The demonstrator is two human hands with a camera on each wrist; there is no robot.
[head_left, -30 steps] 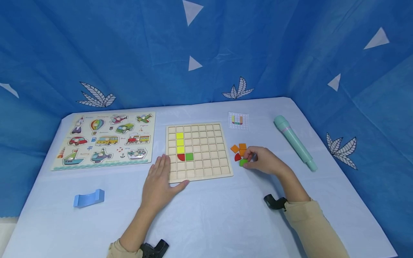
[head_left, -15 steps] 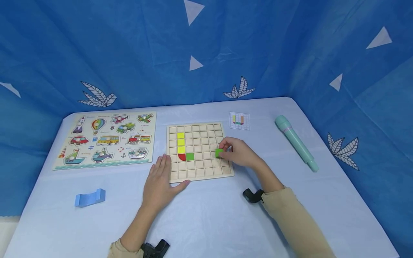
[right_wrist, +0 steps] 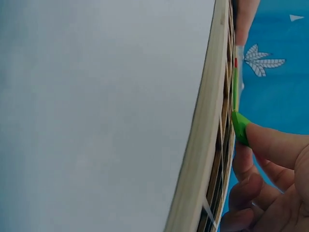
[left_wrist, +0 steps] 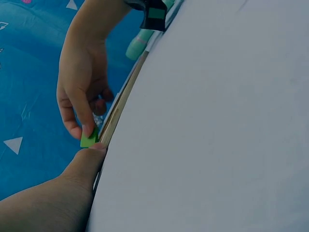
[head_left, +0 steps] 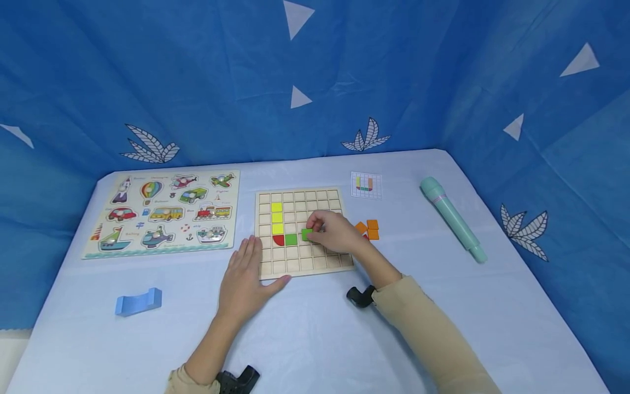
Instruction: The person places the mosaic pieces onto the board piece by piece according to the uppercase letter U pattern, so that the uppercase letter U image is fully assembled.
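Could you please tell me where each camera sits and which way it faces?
Head: worn on the head, facing forward and down at the grid board; left hand, right hand and forearms show.
Left wrist: on that wrist, facing along the board's edge; both hands show.
Right wrist: on that wrist, likewise; parts of both hands show.
Shared: both wrist views show the pinched green tile.
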